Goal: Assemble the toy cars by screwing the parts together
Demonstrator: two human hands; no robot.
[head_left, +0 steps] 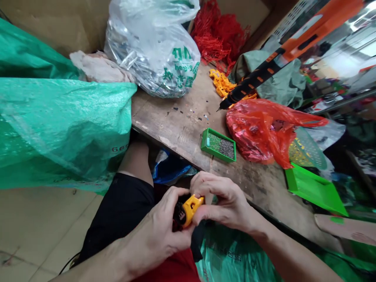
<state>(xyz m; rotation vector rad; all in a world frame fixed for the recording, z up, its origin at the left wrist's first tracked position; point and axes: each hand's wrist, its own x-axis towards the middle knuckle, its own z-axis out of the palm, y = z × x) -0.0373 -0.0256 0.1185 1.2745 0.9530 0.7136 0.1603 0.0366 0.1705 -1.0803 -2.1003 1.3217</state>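
Above my lap, a small yellow-and-black plastic piece (pixel 192 208) is held between both hands; its exact kind does not show. My left hand (pixel 164 223) is closed around its black end, thumb below and fingers above. My right hand (pixel 221 199) pinches the yellow end between thumb and fingers. The fingers hide parts of the piece. Beyond the hands, on the worktable (pixel 182 129), stands a small green tray (pixel 220 158) with many tiny metal screws (pixel 226 149) heaped mostly toward its right end.
An orange-and-black power screwdriver (pixel 264 70) slants down, tip near the tabletop. Orange plastic parts (pixel 221 82) lie behind it. A red bag (pixel 261 129) and an open green bin (pixel 317 188) sit right. A clear bag of silvery pieces (pixel 152 58) and green sacks (pixel 64 129) are left.
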